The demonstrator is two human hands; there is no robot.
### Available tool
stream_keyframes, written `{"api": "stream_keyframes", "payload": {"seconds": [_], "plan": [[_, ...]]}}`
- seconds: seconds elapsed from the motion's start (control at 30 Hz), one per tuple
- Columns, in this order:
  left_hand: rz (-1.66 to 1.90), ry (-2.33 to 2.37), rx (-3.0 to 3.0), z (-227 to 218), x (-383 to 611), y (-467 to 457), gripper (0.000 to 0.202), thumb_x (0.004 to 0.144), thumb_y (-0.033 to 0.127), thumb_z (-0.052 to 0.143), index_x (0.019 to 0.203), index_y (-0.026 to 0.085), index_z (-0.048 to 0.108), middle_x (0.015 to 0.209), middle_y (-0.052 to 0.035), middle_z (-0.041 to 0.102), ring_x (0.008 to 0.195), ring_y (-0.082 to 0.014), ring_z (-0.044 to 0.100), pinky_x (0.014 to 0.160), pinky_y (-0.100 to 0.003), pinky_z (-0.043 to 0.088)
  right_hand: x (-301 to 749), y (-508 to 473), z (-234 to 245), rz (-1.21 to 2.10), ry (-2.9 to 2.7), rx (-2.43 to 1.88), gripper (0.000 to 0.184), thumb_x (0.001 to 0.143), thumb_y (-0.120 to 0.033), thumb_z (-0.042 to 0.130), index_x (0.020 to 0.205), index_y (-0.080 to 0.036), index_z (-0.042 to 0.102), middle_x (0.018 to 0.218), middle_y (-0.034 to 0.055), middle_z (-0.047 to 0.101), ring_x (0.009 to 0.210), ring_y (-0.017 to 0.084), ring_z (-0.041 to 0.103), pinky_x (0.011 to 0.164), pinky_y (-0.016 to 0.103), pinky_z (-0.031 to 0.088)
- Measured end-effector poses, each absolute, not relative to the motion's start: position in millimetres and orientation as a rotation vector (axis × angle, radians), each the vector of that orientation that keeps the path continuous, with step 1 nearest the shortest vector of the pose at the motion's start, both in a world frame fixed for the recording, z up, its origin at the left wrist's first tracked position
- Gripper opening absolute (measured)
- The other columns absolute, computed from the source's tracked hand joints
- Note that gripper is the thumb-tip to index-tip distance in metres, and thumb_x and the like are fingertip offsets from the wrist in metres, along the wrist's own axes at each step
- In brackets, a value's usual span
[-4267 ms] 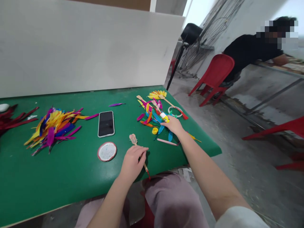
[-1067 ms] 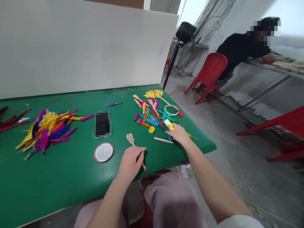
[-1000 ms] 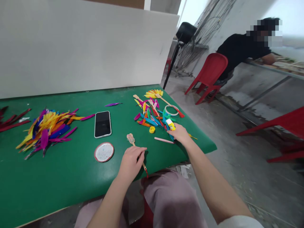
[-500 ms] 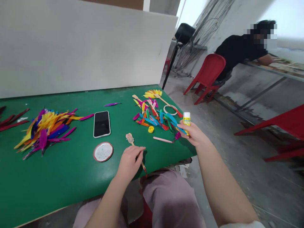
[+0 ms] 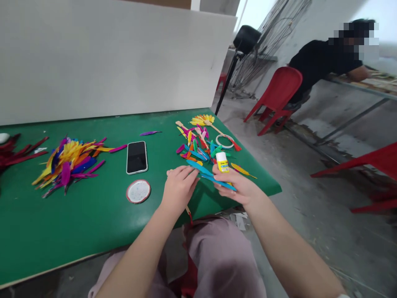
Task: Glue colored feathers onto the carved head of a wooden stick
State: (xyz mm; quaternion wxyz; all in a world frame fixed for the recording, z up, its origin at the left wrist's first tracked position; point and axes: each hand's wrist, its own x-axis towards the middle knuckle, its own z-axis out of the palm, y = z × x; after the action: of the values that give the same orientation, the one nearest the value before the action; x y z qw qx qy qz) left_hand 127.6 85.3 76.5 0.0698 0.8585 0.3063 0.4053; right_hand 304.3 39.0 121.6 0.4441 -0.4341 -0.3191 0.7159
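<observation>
My right hand [image 5: 237, 187] is wrapped round a yellow glue stick [image 5: 222, 163] with a white top. Long blue feathers [image 5: 225, 183] stick out from between the same fingers. At the tip end of the upper blue feather, my left hand [image 5: 178, 186] has its fingers bent, thumb and fingertips closing at the feather. Beneath the left hand lies a wooden stick [image 5: 187, 210] with a red cord at its end; the hand hides most of it. Just beyond both hands is a loose heap of coloured feathers [image 5: 198, 153].
A phone [image 5: 137, 157] and a round white lid [image 5: 138, 191] lie left of my hands. Farther left is a large feather pile [image 5: 72, 161], with dark red feathers [image 5: 18, 155] beyond. A yellow feather fan [image 5: 203, 120] lies at the back. A person [image 5: 322, 62] sits at another table.
My right hand has come left and inward with the glue stick and blue feathers. My left hand has moved up and right, meeting the feather. A yellow feather now shows at the right.
</observation>
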Motion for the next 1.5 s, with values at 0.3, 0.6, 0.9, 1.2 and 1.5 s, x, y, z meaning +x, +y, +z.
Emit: {"api": "stream_keyframes", "payload": {"seconds": [0.3,0.6,0.9,1.2,1.5], "plan": [[0.884,1.032,1.496,61.3,113.2,83.3,0.013,0.073,0.028,0.06,0.077,0.017,0.068,0.071,-0.0033,0.069,0.066,-0.0162,0.064,0.063,-0.027,0.048,293.6,53.7,113.0,1.346,-0.88,-1.258,0.028,0.065,-0.029,0.066,0.068,-0.02,0.039,0.054,-0.0074,0.048,0.033,0.001,0.032,0.032,0.015,0.019],[0.813,0.931,1.041,74.1,106.1,88.4,0.032,0.066,0.033,0.068,0.087,0.009,0.064,0.07,-0.0077,0.07,0.058,-0.0131,0.065,0.049,-0.019,0.051,341.9,83.3,80.1,0.173,-1.334,-2.242,0.019,0.069,-0.037,0.059,0.075,-0.021,0.051,0.067,0.0047,0.059,0.064,0.023,0.057,0.05,0.027,0.031],[0.765,0.85,0.901,71.2,107.4,94.1,0.034,0.064,0.02,0.073,0.094,0.012,0.063,0.079,-0.0061,0.07,0.072,-0.0128,0.067,0.068,-0.022,0.054,363.4,81.1,63.3,0.047,-1.45,-2.495,0.026,0.074,-0.045,0.056,0.084,-0.021,0.055,0.073,0.007,0.063,0.07,0.025,0.058,0.051,0.027,0.028],[0.76,0.933,0.922,69.5,113.4,97.9,0.04,0.06,0.025,0.075,0.094,0.012,0.06,0.068,-0.0029,0.068,0.069,-0.0138,0.067,0.063,-0.022,0.054,366.0,98.1,81.6,0.097,-1.342,-2.387,0.024,0.073,-0.041,0.057,0.084,-0.019,0.056,0.077,0.0063,0.062,0.07,0.023,0.057,0.055,0.028,0.034],[0.849,1.044,1.014,57.3,115.5,103.3,0.035,0.063,0.04,0.069,0.083,0.011,0.063,0.062,-0.0018,0.066,0.055,-0.0114,0.063,0.054,-0.021,0.052,368.9,118.8,78.7,0.294,-1.167,-2.251,0.021,0.065,-0.032,0.064,0.079,-0.019,0.055,0.073,0.0033,0.06,0.062,0.018,0.055,0.057,0.028,0.038]]}}
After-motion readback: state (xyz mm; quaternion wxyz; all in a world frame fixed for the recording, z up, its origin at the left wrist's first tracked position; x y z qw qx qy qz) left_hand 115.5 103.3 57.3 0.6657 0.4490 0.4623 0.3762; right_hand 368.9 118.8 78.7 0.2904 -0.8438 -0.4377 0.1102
